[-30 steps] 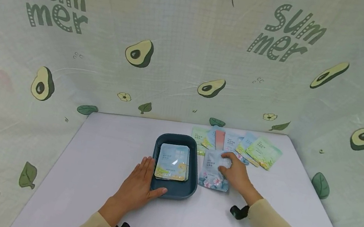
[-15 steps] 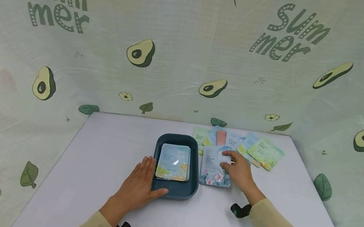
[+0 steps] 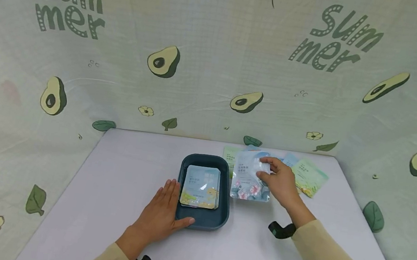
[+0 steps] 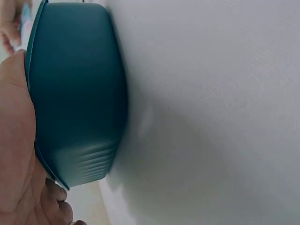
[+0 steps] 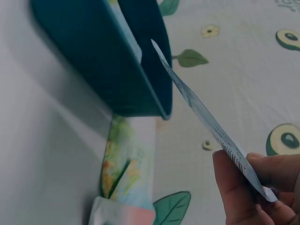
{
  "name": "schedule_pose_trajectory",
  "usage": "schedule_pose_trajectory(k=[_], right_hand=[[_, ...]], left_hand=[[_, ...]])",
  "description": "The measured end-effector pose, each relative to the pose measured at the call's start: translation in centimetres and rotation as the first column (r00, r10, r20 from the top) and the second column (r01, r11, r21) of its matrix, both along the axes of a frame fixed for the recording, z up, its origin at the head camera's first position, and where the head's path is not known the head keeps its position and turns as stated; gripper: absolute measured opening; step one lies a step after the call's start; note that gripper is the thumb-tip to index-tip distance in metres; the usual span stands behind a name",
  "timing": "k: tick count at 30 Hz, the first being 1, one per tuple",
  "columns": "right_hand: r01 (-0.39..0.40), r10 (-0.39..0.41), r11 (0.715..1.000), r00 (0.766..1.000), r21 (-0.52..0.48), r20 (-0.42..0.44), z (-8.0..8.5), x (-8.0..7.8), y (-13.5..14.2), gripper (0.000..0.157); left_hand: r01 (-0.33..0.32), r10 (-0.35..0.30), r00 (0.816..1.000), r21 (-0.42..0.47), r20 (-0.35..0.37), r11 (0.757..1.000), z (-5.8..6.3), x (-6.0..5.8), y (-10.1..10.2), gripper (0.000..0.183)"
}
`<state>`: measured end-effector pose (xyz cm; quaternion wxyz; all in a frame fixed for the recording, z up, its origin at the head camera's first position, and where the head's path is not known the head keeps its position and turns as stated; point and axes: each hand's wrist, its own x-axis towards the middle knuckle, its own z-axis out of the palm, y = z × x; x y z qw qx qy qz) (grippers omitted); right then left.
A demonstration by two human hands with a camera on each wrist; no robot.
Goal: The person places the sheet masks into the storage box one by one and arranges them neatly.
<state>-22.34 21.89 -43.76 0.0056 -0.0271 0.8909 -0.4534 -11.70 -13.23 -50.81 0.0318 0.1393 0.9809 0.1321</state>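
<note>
My right hand (image 3: 283, 182) pinches a pale blue flower-printed flat sachet (image 3: 248, 173) by its right edge, thumb on one face and fingers behind. In the right wrist view the sachet (image 5: 204, 112) is seen edge-on, raised above the table beside the tray. A dark teal tray (image 3: 201, 223) stands left of it, holding a small stack of blue and yellow sachets (image 3: 200, 186). My left hand (image 3: 158, 212) rests along the tray's left rim, fingers straight and thumb over the near left corner. In the left wrist view the palm (image 4: 16, 140) lies against the rim.
Several more sachets lie along the back right of the white table (image 3: 126, 172), a green one (image 3: 310, 177) farthest right; the held sachet and right hand partly cover them. A cloth (image 3: 195, 110) printed with avocados hangs behind and at the sides.
My right hand has lifted the flower-printed sachet off the table and moved it away from me, so it now covers part of the back row. The left hand stays on the tray.
</note>
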Motion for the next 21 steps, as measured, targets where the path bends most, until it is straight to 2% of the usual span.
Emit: schedule_pose_trajectory(k=[4, 8, 13, 21], right_hand=[[-0.011, 0.011, 0.999, 1.000, -0.050, 0.002, 1.3, -0.1, -1.3, 0.041], [-0.035, 0.034, 0.994, 0.999, -0.103, -0.006, 1.5, -0.2, -3.6, 0.040], [-0.054, 0.052, 0.990, 0.998, -0.133, -0.019, 0.6, -0.2, -7.0, 0.038], [-0.052, 0.050, 0.988, 0.999, -0.148, -0.013, -1.9, 0.0, -11.3, 0.036]], left_hand=[[0.005, -0.005, 1.000, -0.007, 0.000, 1.000, 0.0, 0.0, 0.0, 0.114], [0.008, -0.008, 1.000, -0.024, -0.010, 1.000, 0.0, 0.0, -0.1, 0.115], [0.019, -0.020, 1.000, -0.046, -0.023, 0.999, 0.0, -0.1, -0.1, 0.115], [0.027, -0.029, 0.999, -0.053, -0.028, 0.998, 0.1, -0.1, -0.1, 0.114]])
